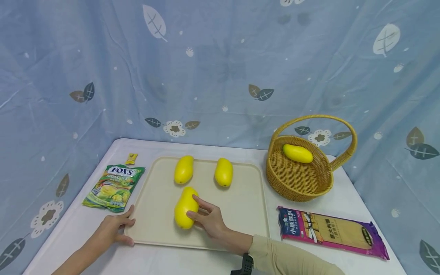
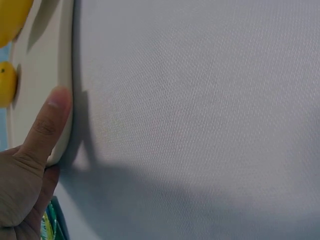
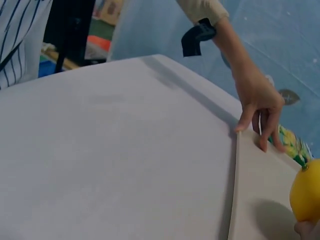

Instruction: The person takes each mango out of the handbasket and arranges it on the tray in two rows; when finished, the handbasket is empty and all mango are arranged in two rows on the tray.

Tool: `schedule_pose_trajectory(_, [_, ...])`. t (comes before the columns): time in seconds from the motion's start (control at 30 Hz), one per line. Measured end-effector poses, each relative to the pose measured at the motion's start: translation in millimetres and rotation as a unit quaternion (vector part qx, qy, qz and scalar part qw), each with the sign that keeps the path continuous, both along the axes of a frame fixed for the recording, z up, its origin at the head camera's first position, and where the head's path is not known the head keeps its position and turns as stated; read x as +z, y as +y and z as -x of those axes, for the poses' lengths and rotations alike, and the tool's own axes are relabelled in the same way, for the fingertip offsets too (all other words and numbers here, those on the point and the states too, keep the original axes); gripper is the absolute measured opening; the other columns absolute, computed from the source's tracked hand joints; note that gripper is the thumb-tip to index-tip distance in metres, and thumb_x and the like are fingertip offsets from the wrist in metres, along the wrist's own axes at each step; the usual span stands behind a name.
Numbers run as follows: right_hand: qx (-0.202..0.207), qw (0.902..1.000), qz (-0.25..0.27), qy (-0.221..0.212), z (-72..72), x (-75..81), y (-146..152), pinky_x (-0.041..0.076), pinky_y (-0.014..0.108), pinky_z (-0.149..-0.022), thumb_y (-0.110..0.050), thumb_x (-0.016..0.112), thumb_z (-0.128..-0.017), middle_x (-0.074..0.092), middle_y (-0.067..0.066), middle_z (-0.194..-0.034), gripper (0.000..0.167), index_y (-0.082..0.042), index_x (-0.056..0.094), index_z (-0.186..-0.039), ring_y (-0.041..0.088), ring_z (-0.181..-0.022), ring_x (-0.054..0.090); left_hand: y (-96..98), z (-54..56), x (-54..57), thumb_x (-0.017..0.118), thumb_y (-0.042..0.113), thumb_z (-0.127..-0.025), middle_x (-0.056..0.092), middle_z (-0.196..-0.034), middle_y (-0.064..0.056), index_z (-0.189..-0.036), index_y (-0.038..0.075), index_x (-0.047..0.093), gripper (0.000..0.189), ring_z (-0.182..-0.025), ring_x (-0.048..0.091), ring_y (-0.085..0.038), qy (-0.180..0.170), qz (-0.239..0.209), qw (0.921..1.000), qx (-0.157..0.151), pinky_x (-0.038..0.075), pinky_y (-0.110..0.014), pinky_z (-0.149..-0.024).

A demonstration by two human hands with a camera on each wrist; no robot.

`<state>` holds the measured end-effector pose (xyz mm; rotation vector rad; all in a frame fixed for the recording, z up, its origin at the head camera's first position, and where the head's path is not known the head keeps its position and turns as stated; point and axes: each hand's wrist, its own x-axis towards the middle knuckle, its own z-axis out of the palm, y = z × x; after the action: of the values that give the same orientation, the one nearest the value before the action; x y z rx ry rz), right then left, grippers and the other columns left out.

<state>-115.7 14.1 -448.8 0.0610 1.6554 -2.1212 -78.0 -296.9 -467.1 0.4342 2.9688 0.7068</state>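
My right hand [image 1: 211, 221] holds a yellow mango [image 1: 185, 208] between thumb and fingers over the front middle of the beige tray [image 1: 240, 214]. In the right wrist view the green stem end of that mango [image 3: 306, 195] shows, its shadow falling on the tray beside it. Two more mangoes lie along the tray's back half, one on the left [image 1: 183, 170] and one on the right [image 1: 224, 172]. At the tray's front left corner, my left hand [image 1: 115, 227] grips the rim, its thumb [image 2: 52, 112] along the front edge and its fingers round the left side.
A wicker basket [image 1: 271, 172] with a tall handle stands at the back right, holding another mango [image 1: 297, 153]. In front of it lies a pasta packet [image 1: 331, 233]. Left of the tray are a green Fox's candy bag [image 1: 115, 187] and a small yellow wrapped candy [image 1: 131, 159].
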Motion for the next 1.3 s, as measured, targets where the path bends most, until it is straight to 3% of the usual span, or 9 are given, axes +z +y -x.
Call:
schedule_pose_trajectory(0.4, [-0.014, 0.9978, -0.062, 0.022, -6.0, 1.5, -35, 0.057, 0.029, -0.081, -0.002, 0.074, -0.082, 0.052, 0.015, -0.136, 0.055, -0.010, 0.057, -0.133, 0.013, -0.091, 0.057, 0.7, 0.3, 0.3, 0.084, 0.035, -0.046, 0.051, -0.127, -0.029, -0.099, -0.007, 0.071, 0.068, -0.112, 0.053, -0.045, -0.003, -0.001, 1.0000, -0.002, 0.049, -0.049, -0.087])
schedule_pose_trajectory(0.73, [0.004, 0.9894, -0.142, 0.028, -0.7, 10.5, -31, 0.055, 0.023, -0.078, -0.006, 0.075, -0.082, 0.051, 0.010, -0.137, 0.055, -0.015, 0.057, -0.133, 0.016, -0.097, 0.052, 4.1, -0.5, 4.6, 0.083, 0.035, -0.046, 0.050, -0.127, -0.030, -0.100, -0.008, 0.069, 0.071, -0.114, 0.051, -0.047, -0.007, -0.006, 0.9999, 0.009, 0.048, -0.050, -0.088])
schedule_pose_trajectory(0.93, [0.007, 0.9889, -0.147, 0.018, -3.9, 12.3, -30, 0.054, 0.027, -0.085, 0.001, 0.070, -0.080, 0.049, 0.010, -0.139, 0.059, -0.017, 0.056, -0.135, 0.017, -0.099, 0.054, 4.2, -0.2, 5.5, 0.083, 0.034, -0.046, 0.050, -0.127, -0.030, -0.100, -0.009, 0.069, 0.070, -0.114, 0.051, -0.047, 0.001, -0.004, 0.9999, 0.009, 0.048, -0.049, -0.088])
schedule_pose_trajectory(1.3, [-0.007, 0.9900, -0.135, 0.040, -10.5, 10.6, -30, 0.055, 0.030, -0.087, 0.005, 0.072, -0.077, 0.049, 0.012, -0.137, 0.057, -0.012, 0.060, -0.130, 0.020, -0.105, 0.056, 4.3, -1.4, 3.9, 0.082, 0.033, -0.045, 0.051, -0.126, -0.030, -0.101, -0.009, 0.069, 0.071, -0.113, 0.052, -0.046, 0.008, -0.005, 0.9999, 0.007, 0.049, -0.048, -0.088])
